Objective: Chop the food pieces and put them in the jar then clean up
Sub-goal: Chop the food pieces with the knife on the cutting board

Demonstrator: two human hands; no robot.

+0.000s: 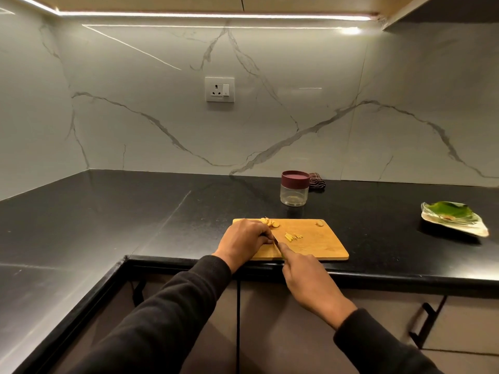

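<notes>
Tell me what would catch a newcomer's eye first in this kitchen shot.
First, the pale wooden cutting board at the black countertop's front edge: the left hand holds food down while the right hand grips a small knife, thin yellow strips lying beside the blade. Behind the board stands a clear jar with a maroon lid, lid on. Far right sits a foil-lined plate with a green leaf.

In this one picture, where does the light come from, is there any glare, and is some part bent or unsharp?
Head view: an LED strip under the cabinet lights the scene and throws bright streaks on the glossy marble wall; the black counter shows soft sheen; the wide lens bows the counter edges; the knife between the left hand and right hand is small and unsharp.
</notes>
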